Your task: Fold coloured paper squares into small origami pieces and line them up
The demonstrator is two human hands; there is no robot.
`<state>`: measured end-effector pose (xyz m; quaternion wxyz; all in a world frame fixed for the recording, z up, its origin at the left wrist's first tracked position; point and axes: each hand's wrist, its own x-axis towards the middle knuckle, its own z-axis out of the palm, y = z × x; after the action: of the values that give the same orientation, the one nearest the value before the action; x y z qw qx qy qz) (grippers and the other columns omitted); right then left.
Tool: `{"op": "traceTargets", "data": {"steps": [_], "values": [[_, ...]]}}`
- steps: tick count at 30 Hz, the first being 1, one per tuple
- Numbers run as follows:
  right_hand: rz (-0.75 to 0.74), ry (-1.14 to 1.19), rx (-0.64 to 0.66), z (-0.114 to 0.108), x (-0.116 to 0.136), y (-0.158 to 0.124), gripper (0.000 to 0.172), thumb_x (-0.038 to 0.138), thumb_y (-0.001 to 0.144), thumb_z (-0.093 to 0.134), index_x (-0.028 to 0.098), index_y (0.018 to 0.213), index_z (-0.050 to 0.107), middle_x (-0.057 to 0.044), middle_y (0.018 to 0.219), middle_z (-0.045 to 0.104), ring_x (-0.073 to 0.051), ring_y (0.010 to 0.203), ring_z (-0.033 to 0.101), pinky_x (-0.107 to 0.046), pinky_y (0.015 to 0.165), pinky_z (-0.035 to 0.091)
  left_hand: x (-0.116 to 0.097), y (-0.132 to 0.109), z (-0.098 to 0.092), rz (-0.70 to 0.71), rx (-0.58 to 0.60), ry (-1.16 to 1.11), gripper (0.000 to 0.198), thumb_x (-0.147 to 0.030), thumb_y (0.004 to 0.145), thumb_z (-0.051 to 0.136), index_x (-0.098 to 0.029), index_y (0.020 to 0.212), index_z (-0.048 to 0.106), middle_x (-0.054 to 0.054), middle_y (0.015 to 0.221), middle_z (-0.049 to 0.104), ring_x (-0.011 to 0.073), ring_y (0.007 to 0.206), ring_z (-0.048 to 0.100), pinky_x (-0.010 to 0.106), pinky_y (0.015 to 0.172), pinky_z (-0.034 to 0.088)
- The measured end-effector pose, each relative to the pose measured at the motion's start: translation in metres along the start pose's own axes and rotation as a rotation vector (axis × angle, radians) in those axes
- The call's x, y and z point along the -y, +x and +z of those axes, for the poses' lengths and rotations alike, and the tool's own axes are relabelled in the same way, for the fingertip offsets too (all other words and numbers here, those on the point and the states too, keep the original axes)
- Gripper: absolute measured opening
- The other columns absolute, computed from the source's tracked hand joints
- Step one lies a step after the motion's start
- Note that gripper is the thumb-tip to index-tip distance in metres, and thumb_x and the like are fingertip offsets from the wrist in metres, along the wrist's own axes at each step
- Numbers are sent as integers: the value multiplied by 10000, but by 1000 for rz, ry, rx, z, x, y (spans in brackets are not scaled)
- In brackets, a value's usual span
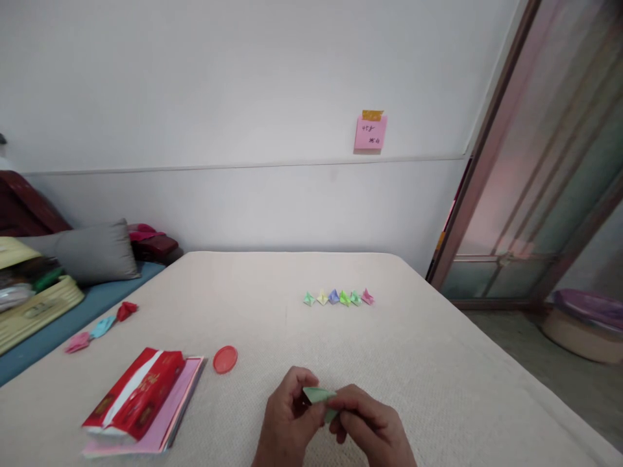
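Note:
Near the front of the table, a small piece of folded light green paper (318, 394) is held between both hands. My left hand (291, 415) pinches it from the left, thumb in front and fingers behind. From the right, my right hand (367, 421) grips its lower right side between thumb and fingers. Part of the paper is hidden by the fingers. Farther back stands a row of small folded paper figures (333, 297) in green, yellow, blue and pink.
To the left, a red tissue pack (141, 389) lies on a stack of coloured paper (182, 405), beside a red round lid (225, 359). Pink, blue and red folded pieces (103, 326) lie along the left edge. A pink note (370, 133) is taped to the wall.

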<state>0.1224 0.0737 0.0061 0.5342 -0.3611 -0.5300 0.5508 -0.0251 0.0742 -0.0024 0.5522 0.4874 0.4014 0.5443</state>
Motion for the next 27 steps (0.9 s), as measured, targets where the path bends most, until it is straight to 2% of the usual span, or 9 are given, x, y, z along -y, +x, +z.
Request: {"op": "traceTargets", "data": {"steps": [3, 7, 9, 12, 17, 20, 22, 25, 27], "values": [[-15, 36, 1, 0, 0, 1, 132, 241, 739, 624, 180, 633, 674, -39, 640, 628, -158, 566, 540, -264, 509, 432, 0, 1, -1, -7, -17, 36, 226, -194, 740, 616, -185, 942, 516, -25, 638, 601, 124, 561, 522, 238, 534, 387], [141, 159, -121, 1, -8, 4, 225, 282, 644, 756, 204, 697, 551, 13, 646, 612, -131, 500, 542, -231, 442, 409, 0, 2, -3, 10, -37, 147, 245, -198, 737, 630, -183, 959, 527, -25, 643, 613, 121, 567, 515, 226, 531, 373], [182, 106, -103, 2, -11, 5, 238, 314, 630, 761, 191, 718, 577, 37, 566, 572, -120, 461, 517, -224, 426, 393, 2, 1, -1, 29, -39, 183, 251, -229, 741, 638, -182, 965, 532, -8, 674, 637, 127, 581, 529, 230, 545, 388], [212, 0, -67, 3, -12, 6, 199, 330, 654, 720, 162, 651, 614, 43, 465, 523, -113, 442, 484, -221, 428, 368, 6, 0, 2, 30, -33, 212, 256, -243, 739, 636, -188, 968, 536, 9, 701, 660, 141, 589, 553, 239, 555, 411], [249, 28, -99, -1, -13, 6, 186, 302, 632, 709, 159, 583, 601, 53, 414, 500, -94, 404, 436, -206, 405, 310, 3, -2, 2, 42, 26, 218, 320, -135, 689, 605, -194, 1001, 563, 19, 757, 682, 135, 595, 561, 230, 562, 411], [288, 135, -93, -4, -15, 7, 205, 317, 630, 717, 156, 579, 601, 59, 394, 494, -76, 361, 409, -197, 378, 275, -6, -3, 0, 5, 40, 203, 202, -186, 709, 618, -180, 911, 630, 24, 734, 685, 149, 635, 578, 232, 596, 426], [329, 185, -73, -4, -17, 7, 214, 326, 619, 729, 151, 583, 613, 62, 394, 486, -68, 339, 403, -194, 356, 268, -13, -4, -1, 14, 28, 304, 125, -265, 753, 615, -175, 811, 680, 17, 656, 676, 157, 624, 576, 228, 590, 421], [349, 195, -54, -3, -18, 7, 222, 338, 616, 739, 140, 610, 640, 56, 384, 493, -66, 327, 408, -189, 339, 265, -20, -7, 0, 85, 19, 456, 157, -265, 780, 591, -191, 752, 726, 9, 606, 678, 159, 597, 578, 219, 567, 407], [348, 188, -54, -2, -17, 7, 226, 342, 622, 739, 131, 635, 658, 52, 382, 503, -64, 322, 414, -185, 335, 256, -21, -7, 1, 99, 9, 474, 179, -239, 784, 574, -200, 730, 740, 13, 610, 688, 167, 605, 593, 222, 572, 412]]}}
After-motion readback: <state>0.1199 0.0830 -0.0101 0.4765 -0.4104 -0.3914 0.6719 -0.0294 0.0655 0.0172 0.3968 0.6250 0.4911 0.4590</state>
